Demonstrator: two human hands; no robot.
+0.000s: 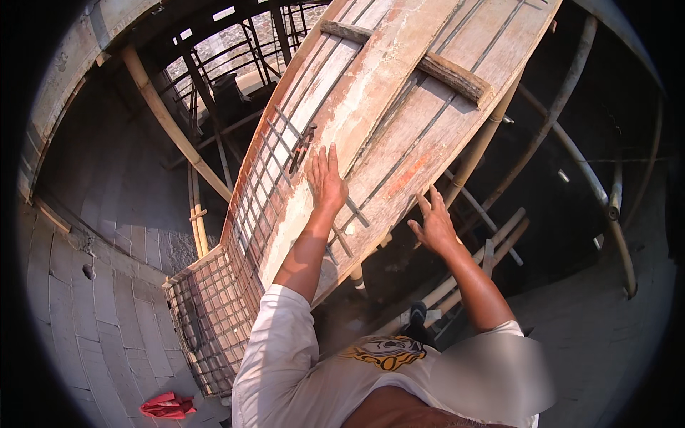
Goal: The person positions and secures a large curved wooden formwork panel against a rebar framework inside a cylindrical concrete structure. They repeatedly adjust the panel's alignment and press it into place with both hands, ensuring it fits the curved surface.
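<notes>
My left hand [327, 180] lies with its fingers stretched out on a long plywood board [371, 93], which slopes upward and away from me. Just beyond its fingertips is a dark, pincer-like hand tool [302, 148] on the steel bars. At the board's right edge, my right hand [437, 225] has its fingers spread and holds nothing; whether the fingertips touch the edge I cannot tell. A grid of steel reinforcing bars [265, 167] runs along the formwork's left side, partly under the board. Loose bar ends [357, 212] stick out beside my left wrist.
Wooden blocks [455, 77] lie across the upper formwork. Below left, a second bar grid [214, 303] covers a landing. Bamboo poles [160, 107] stand on both sides, above a dark drop on the right. A red cloth [168, 406] lies at lower left, near a block wall [107, 314].
</notes>
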